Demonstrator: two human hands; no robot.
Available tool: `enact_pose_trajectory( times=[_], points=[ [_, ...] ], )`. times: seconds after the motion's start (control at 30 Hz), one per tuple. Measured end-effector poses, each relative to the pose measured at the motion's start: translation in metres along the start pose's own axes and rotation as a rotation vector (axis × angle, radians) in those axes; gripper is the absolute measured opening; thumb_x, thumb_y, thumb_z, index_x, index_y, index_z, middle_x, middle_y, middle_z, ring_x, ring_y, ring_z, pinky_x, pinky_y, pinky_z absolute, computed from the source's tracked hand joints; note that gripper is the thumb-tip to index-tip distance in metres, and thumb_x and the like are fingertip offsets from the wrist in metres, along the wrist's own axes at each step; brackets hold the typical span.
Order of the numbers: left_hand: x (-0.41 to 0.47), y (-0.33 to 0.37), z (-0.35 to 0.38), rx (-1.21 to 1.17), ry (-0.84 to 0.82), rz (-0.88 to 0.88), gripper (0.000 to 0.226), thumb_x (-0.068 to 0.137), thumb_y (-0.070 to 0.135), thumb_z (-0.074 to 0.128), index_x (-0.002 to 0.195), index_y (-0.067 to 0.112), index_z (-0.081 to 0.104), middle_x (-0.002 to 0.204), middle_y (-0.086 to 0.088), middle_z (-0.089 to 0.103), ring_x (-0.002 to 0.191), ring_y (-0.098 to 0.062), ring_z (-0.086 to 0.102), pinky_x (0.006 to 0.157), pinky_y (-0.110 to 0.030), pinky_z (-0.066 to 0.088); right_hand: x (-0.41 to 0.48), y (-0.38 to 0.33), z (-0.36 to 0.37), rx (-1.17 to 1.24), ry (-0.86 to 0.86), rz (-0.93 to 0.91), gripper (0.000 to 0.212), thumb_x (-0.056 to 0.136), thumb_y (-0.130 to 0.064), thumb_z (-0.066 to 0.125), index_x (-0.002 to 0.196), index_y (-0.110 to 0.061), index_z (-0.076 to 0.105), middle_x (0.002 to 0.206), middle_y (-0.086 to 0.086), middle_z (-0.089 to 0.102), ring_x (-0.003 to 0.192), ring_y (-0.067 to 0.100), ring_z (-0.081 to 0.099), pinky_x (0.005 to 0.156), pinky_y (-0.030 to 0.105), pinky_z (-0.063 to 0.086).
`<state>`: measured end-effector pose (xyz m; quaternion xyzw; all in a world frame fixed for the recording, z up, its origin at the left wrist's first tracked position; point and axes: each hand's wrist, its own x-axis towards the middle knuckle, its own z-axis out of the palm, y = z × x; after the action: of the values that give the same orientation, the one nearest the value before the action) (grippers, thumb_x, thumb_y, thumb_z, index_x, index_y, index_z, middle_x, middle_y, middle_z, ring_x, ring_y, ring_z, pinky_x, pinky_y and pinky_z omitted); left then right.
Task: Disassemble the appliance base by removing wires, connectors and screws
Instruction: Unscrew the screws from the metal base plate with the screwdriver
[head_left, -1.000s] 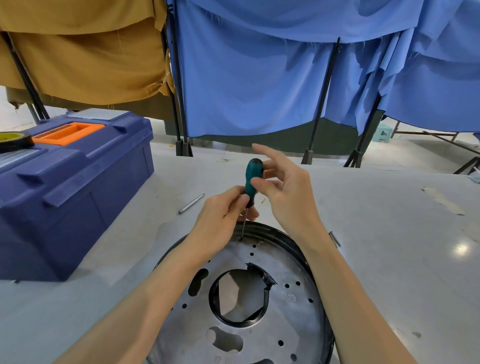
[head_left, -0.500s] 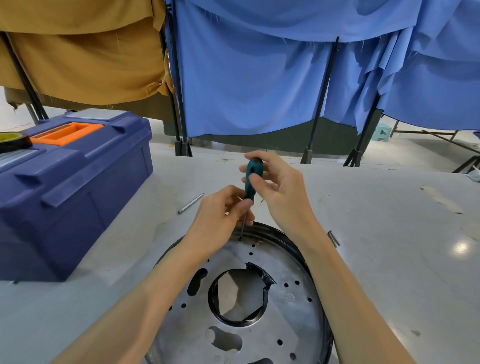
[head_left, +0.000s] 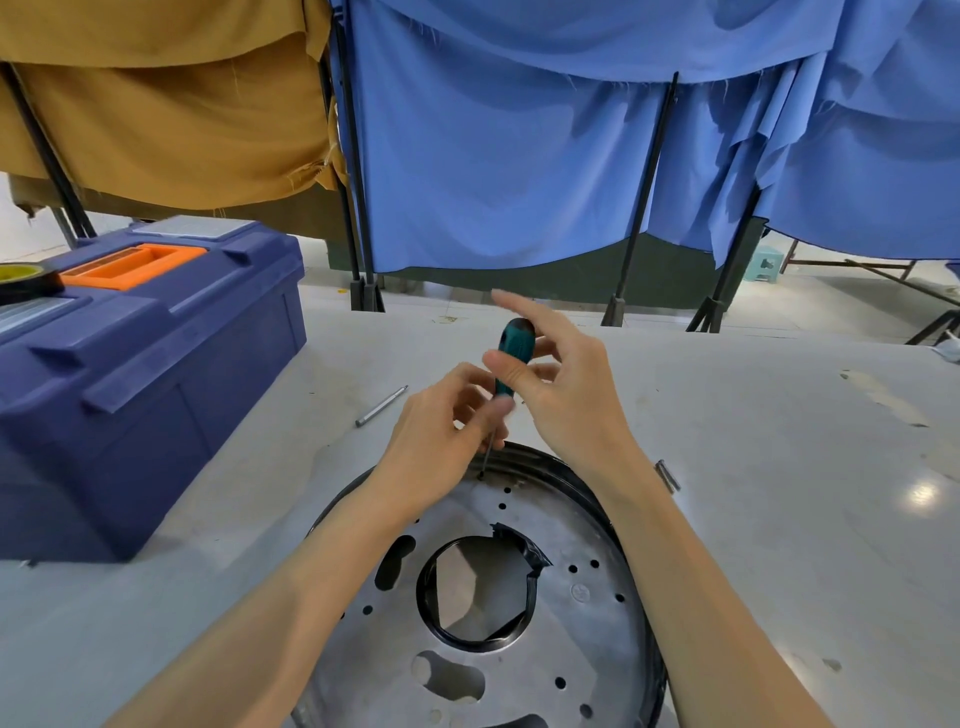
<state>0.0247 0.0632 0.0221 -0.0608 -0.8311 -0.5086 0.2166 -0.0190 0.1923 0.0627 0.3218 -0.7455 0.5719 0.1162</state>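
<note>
While your left grip (head_left: 441, 431) and right grip (head_left: 571, 400) both pinch the screwdriver (head_left: 514, 344), turn it with the tip seated at the appliance base (head_left: 597, 642) rim.

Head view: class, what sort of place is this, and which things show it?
Probably a makeshift workshop or teardown bench: a blue toolbox on the grey worktable, a green screwdriver set on a metal appliance base, and cloth sheets hung on stands behind.

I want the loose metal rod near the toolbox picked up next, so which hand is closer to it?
Left. The left hand is just right of the rod, pinching the screwdriver shaft; the right hand is farther right, on the handle.
</note>
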Motion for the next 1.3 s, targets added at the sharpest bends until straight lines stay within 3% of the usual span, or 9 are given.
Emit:
enact_pose_trajectory(
  times=[0.17,0.33,0.53,0.7,0.87,0.93,1.0,1.2,1.3],
  points=[
    [0.0005,-0.0019,-0.001,0.029,-0.019,-0.011,0.017,0.1,0.014,0.047,0.097,0.024,0.059,0.076,0.003,0.068,0.074,-0.012,0.068,0.077,-0.041,0.059,0.0005,-0.0009,-0.004,0.162,-0.02,0.024,0.031,0.093,0.005,0.054,0.117,-0.014,0.053,0.102,0.007,0.068,0.089,0.018,0.069,0.085,0.035,0.057],
    [0.0004,-0.0026,0.0005,0.028,0.023,-0.023,0.012,0.091,0.027,0.063,0.097,0.027,0.052,0.077,0.006,0.069,0.073,-0.011,0.069,0.076,-0.042,0.058,0.0001,0.0009,-0.0015,-0.009,0.011,-0.005,0.04,0.087,-0.014,0.069,0.125,-0.027,0.062,0.11,0.002,0.057,0.092,0.01,0.057,0.079,0.019,0.052],
    [-0.0001,0.001,0.0002,0.002,-0.028,-0.026,0.012,0.099,0.015,0.048,0.097,0.02,0.058,0.075,0.001,0.071,0.074,-0.013,0.068,0.078,-0.043,0.058,0.0005,0.0002,-0.0049,0.105,-0.01,0.005,0.037,0.092,0.003,0.056,0.124,-0.016,0.059,0.108,0.006,0.068,0.098,0.022,0.066,0.089,0.037,0.056],
    [-0.0011,0.003,0.0008,0.053,0.002,-0.027,0.02,0.091,0.032,0.061,0.106,0.019,0.056,0.073,0.003,0.069,0.07,-0.009,0.067,0.073,-0.034,0.057,-0.0003,-0.0002,-0.0025,0.007,-0.004,-0.024,0.039,0.085,-0.019,0.072,0.122,-0.026,0.064,0.106,0.001,0.06,0.088,0.009,0.058,0.074,0.015,0.049],
    [-0.0012,0.0036,-0.0011,0.016,-0.041,-0.037,0.017,0.101,0.019,0.045,0.1,0.016,0.061,0.079,-0.002,0.071,0.075,-0.014,0.069,0.079,-0.042,0.058,0.0019,0.0,-0.007,0.119,-0.012,0.016,0.035,0.091,0.003,0.058,0.118,-0.019,0.057,0.102,0.001,0.069,0.096,0.015,0.066,0.085,0.028,0.056],
    [-0.0001,0.0023,-0.0011,0.006,-0.014,-0.042,0.004,0.095,0.022,0.058,0.097,0.019,0.058,0.075,0.001,0.071,0.071,-0.013,0.069,0.077,-0.042,0.058,0.0002,-0.0004,-0.0046,0.107,-0.032,-0.003,0.029,0.091,-0.004,0.061,0.115,-0.02,0.059,0.106,0.0,0.066,0.098,0.014,0.064,0.084,0.027,0.056],
    [-0.0001,0.0028,-0.0003,0.035,0.012,-0.04,0.021,0.086,0.03,0.068,0.098,0.02,0.055,0.074,0.003,0.07,0.068,-0.012,0.068,0.074,-0.039,0.058,-0.0009,-0.0006,-0.0018,0.031,-0.027,-0.022,0.033,0.087,-0.015,0.07,0.118,-0.025,0.062,0.11,-0.001,0.06,0.096,0.01,0.059,0.078,0.017,0.052],
    [-0.0013,0.0022,-0.0009,0.029,-0.037,-0.019,0.018,0.102,0.022,0.041,0.097,0.026,0.058,0.076,0.001,0.069,0.075,-0.015,0.068,0.076,-0.045,0.058,0.0008,0.0001,-0.0064,0.132,-0.03,0.009,0.039,0.09,0.008,0.055,0.119,-0.018,0.059,0.103,0.004,0.069,0.094,0.019,0.067,0.086,0.036,0.057],
    [-0.0008,0.0007,-0.0011,0.028,-0.016,-0.036,0.005,0.098,0.022,0.052,0.098,0.022,0.057,0.077,0.002,0.069,0.076,-0.016,0.068,0.079,-0.045,0.057,-0.0002,0.0,-0.0042,0.117,-0.054,-0.015,0.03,0.093,-0.002,0.058,0.116,-0.021,0.06,0.107,0.002,0.065,0.098,0.015,0.064,0.082,0.03,0.057]
  ],
)
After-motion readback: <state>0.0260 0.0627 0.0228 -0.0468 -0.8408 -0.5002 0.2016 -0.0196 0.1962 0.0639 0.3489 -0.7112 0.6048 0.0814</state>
